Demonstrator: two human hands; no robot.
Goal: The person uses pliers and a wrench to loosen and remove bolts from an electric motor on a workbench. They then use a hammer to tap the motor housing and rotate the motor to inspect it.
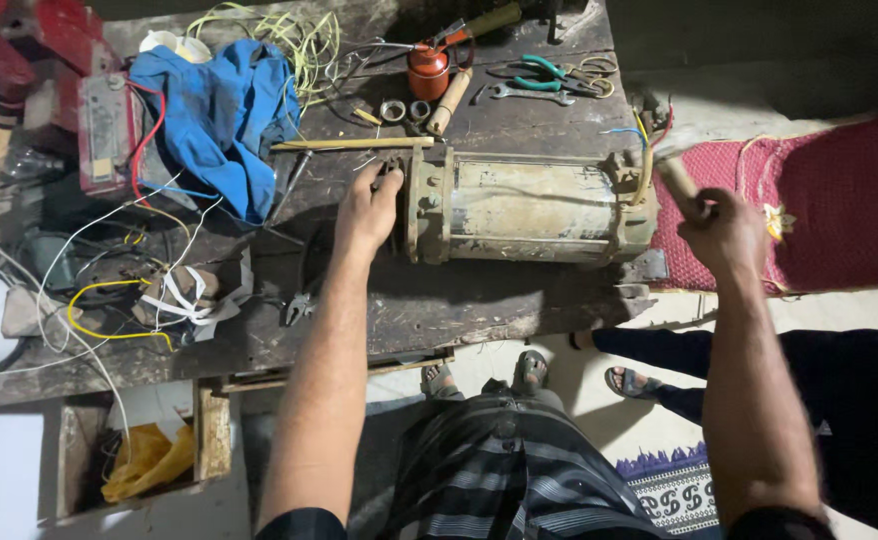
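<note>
The worn, dull grey metal motor housing (529, 205) lies on a rough, scarred dark wooden workbench (439, 300); far left, matt crumpled blue cloth (221, 115).
</note>
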